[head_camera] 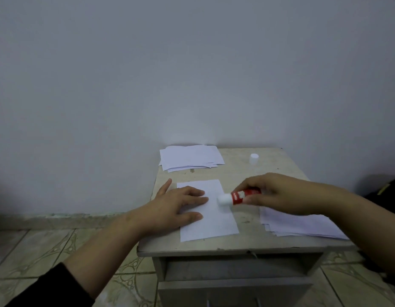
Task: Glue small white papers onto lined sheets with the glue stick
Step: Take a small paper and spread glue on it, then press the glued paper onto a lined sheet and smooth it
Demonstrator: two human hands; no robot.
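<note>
On the near half of the small table [236, 245], a white sheet [214, 218] lies flat with its long axis running away from the person, its near edge just short of the table's front lip. The left hand [176, 206] rests on the sheet's left part, fingers straight and slightly spread, pressing it down. The right hand [274, 193] pinches a red glue stick [243, 196] between thumb and curled fingers; the stick lies almost level, its long axis across the table, its white tip pointing left over the sheet's right edge. Whether the tip touches the paper I cannot tell. Under the right wrist, a loose pile of papers [302, 224] fans toward the table's right front corner, its corner overhanging the edge. Bare tabletop shows between sheet and pile. Farther back, a second stack of papers [190, 158] sits at the far left corner against the wall, and a small white cap [254, 158] stands alone near the far edge, well apart from both.
</note>
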